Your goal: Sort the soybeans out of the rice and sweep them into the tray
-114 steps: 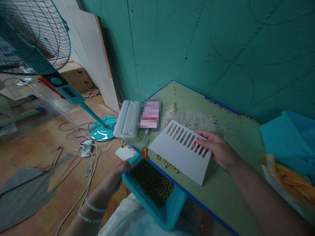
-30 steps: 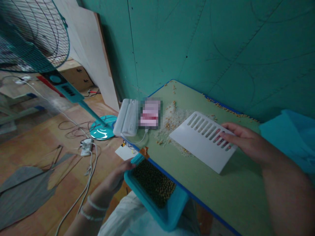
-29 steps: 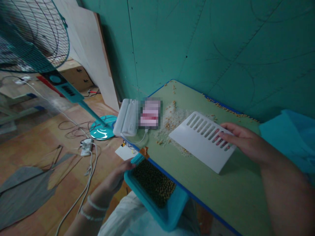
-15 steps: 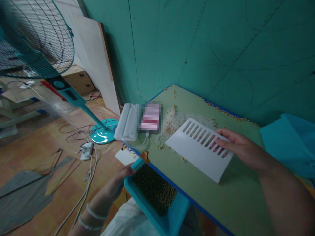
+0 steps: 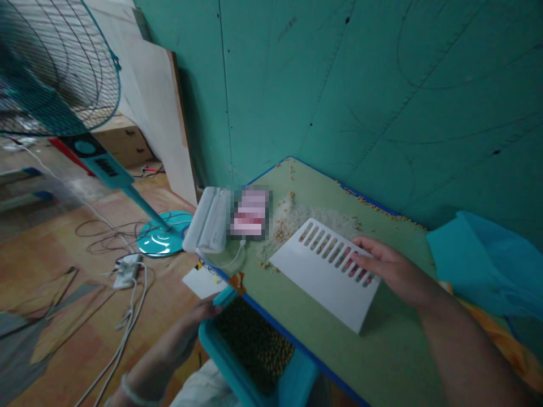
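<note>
My right hand [image 5: 379, 264] grips the edge of a white slotted board [image 5: 316, 277], thumb on top and fingers showing through the slots. The board is held over the table [image 5: 303, 350], tilted. White grains [image 5: 307, 212] and yellowish beans [image 5: 283, 230] lie scattered beyond it. My left hand [image 5: 207, 312] is closed on the rim of a blue bin [image 5: 227, 364] at the table's near edge, above my lap. Small dark green and yellowish beans [image 5: 258, 345] lie inside the bin. Most of my left fingers are hidden.
A phone [image 5: 250, 213], blurred out, lies beside a white case [image 5: 207, 220] with a cable at the table's left corner. A blue fan [image 5: 102, 161] stands to the left, near a power strip [image 5: 128, 270]. Blue cloth or plastic [image 5: 475, 260] lies at right. A green wall [image 5: 297, 73] bounds the back.
The view has turned slightly, shifting everything left and down in the picture. Both hands keep their hold, the right on the slotted board and the left on the bin.
</note>
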`<state>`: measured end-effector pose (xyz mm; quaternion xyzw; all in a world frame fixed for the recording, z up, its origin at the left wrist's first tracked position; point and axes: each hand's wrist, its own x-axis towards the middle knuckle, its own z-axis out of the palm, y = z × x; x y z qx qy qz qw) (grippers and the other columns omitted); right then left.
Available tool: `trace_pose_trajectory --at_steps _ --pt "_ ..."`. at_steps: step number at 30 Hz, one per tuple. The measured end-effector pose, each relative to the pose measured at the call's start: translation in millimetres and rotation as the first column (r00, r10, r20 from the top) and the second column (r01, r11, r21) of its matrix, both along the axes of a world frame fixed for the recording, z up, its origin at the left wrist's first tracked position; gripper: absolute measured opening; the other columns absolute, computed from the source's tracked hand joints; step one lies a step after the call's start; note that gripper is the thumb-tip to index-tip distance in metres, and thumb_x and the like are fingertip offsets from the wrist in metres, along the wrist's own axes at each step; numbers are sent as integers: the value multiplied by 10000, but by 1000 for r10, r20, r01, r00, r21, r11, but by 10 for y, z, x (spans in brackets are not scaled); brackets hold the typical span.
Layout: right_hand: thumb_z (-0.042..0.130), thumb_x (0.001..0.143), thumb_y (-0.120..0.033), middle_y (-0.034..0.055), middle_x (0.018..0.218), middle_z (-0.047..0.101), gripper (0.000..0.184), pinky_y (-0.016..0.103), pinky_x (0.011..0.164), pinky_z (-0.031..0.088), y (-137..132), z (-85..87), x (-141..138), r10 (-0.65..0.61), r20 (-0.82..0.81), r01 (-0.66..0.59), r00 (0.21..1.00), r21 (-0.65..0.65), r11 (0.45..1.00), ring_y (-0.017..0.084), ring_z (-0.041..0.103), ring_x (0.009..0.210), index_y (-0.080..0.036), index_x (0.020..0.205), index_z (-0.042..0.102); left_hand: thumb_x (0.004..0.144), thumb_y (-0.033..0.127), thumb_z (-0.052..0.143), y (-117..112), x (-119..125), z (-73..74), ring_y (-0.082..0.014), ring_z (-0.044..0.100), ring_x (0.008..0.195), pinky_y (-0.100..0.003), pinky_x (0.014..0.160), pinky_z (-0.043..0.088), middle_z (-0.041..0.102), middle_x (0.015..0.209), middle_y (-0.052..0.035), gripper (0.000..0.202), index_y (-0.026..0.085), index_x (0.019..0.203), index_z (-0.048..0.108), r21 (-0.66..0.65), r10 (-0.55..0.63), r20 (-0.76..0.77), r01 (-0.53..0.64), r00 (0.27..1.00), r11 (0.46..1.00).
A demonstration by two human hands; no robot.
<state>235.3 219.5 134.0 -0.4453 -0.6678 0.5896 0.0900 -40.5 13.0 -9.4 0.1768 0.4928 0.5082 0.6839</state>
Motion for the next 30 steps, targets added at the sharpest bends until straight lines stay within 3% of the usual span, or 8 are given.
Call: trace_pose_trajectory --at_steps 7,17,24,30 --pt "577 780 -412 -5 725 615 243 244 545 432 -21 -54 -35 -17 -46 15 999 -51 999 128 571 608 -200 893 540 668 272 569 2 80 203 -331 590 1061 -386 911 436 754 1007 6 384 234 1029 695 -27 93 -21 -93 995 995" --pt "586 798 -370 -17 729 630 209 237 549 445 -33 -133 -52 -49 -132 25 990 -172 985 121 587 604 -210 919 527 679 284 537 -29 -2 207 -350 601 1028 -394 855 453 764 970 -34 388 197 1025 689 -51 109 -72 -113 991 992" --pt "617 766 -385 -13 725 636 248 234 542 453 -18 -165 -56 -80 -143 59 987 -147 987 121 589 595 -203 910 528 683 271 558 -48 -17 184 -321 594 1053 -376 886 442 752 1014 -26 414 196 1077 662 -67 144 -39 -146 989 987" --pt "611 770 -378 -18 726 633 233 235 544 457 -27 -194 -71 -68 -144 43 987 -167 985 119 589 595 -209 904 524 685 259 544 -44 -15 196 -316 587 1065 -353 833 477 774 933 -16 374 195 1023 690 -29 123 -16 -123 992 992"
